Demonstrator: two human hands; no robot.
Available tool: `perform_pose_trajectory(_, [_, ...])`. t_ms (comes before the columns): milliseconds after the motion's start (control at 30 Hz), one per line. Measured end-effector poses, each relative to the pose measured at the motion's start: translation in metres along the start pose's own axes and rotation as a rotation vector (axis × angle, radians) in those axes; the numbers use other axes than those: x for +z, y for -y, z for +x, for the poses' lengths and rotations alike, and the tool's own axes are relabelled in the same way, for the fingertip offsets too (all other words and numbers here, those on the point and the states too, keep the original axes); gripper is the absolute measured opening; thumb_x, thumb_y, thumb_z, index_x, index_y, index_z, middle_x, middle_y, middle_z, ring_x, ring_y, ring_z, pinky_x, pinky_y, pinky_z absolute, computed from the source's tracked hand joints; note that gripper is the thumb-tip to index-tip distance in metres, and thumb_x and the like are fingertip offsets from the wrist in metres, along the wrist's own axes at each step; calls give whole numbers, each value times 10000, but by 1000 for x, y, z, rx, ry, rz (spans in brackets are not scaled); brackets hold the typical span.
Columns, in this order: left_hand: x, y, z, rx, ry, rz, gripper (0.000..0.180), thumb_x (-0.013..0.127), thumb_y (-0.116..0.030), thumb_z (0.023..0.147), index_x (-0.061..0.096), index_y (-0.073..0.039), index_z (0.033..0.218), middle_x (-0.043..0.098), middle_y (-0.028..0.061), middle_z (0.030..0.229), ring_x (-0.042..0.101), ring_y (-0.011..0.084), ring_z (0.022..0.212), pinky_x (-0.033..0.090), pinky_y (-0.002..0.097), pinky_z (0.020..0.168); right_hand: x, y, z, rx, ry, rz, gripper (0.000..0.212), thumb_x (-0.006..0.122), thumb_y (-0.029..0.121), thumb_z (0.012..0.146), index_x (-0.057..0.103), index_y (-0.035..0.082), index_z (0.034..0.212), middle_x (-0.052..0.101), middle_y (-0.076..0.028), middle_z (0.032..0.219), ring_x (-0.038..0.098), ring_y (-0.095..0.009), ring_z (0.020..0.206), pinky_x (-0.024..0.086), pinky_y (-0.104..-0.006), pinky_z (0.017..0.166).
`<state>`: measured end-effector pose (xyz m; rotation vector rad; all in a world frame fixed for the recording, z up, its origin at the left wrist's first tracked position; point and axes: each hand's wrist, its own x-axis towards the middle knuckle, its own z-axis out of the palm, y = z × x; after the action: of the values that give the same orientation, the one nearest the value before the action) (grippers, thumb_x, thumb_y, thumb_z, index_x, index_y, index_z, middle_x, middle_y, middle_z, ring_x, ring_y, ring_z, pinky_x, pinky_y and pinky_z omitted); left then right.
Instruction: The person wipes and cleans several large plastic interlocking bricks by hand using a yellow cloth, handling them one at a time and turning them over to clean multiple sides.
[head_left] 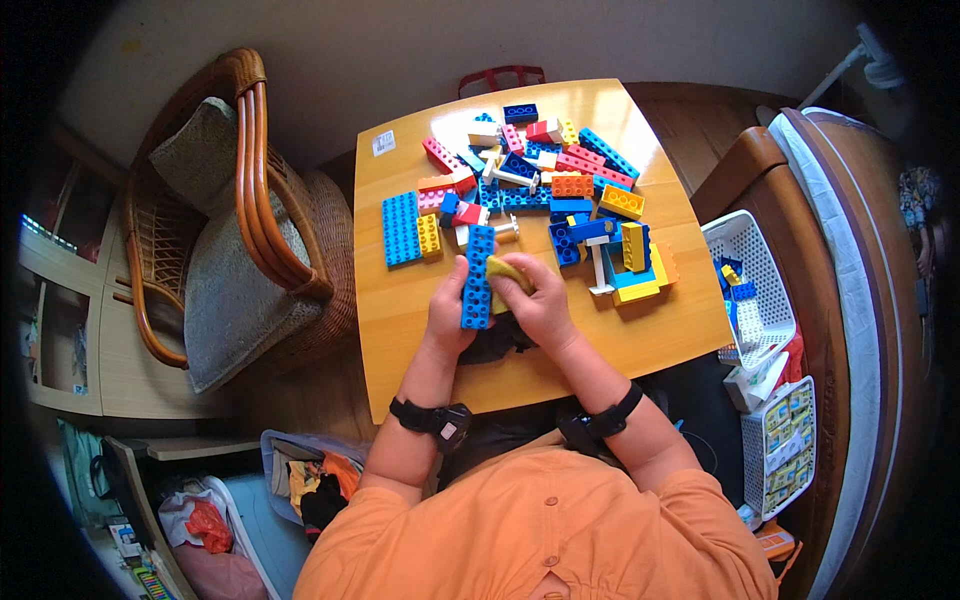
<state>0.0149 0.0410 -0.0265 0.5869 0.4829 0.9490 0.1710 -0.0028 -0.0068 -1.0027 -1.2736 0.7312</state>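
Note:
My left hand (447,308) is closed around a long blue toy brick (478,278), held upright with its studs showing. Pinched in my right hand (543,300) is a yellow-olive cloth-like piece (508,272), pressed against the brick's right side. Just beyond my hands, loose toy bricks of several colours lie in a pile, among them an orange brick (572,186) and a flat blue plate (400,228). To the right stands a built piece with a yellow base (637,292). Under my hands is something dark (490,345), mostly hidden.
The wooden table (400,350) carries all the bricks. A rattan chair (250,200) stands at its left. On the right are a white basket (770,290) with bricks and another white basket (760,450) with small packs. Bins with cloths (325,480) are at the lower left.

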Motion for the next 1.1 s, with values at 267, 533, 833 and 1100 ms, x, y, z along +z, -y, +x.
perform_pose_trajectory(267, [24, -5, -8, -277, 13, 220, 471, 438, -499, 1023, 584, -52, 1039, 594, 75, 755, 563, 170, 550, 449, 283, 429, -11, -12, 10, 186, -395, 206, 223, 706, 147, 938, 618, 10, 1091, 660, -26, 967, 611, -106, 878, 513, -262, 785])
perform_pose_trajectory(533, [39, -9, -13, -59, -76, 433, 368, 496, -434, 1014, 584, -77, 1007, 613, 66, 753, 583, 141, 577, 467, 262, 490, -12, -4, 9, 227, -215, 220, 241, 713, 124, 928, 666, -7, 1124, 691, -49, 1033, 632, -117, 936, 514, -247, 814])
perform_pose_trajectory(833, [24, -2, -9, 72, -62, 496, 344, 558, -310, 1025, 632, -14, 1183, 598, -36, 902, 527, 37, 765, 416, 192, 669, -13, 5, 10, -150, -117, -178, 179, 689, 41, 860, 701, 16, 1036, 672, -151, 891, 665, -298, 807, 535, -350, 720])
perform_pose_trajectory(1100, [30, -2, -12, 76, -54, 449, 332, 557, -295, 1025, 630, -11, 1181, 606, -43, 937, 529, 28, 794, 422, 189, 690, -17, -3, 9, -61, -205, -312, 171, 651, 30, 817, 693, 19, 982, 676, -161, 884, 671, -312, 797, 543, -365, 715])
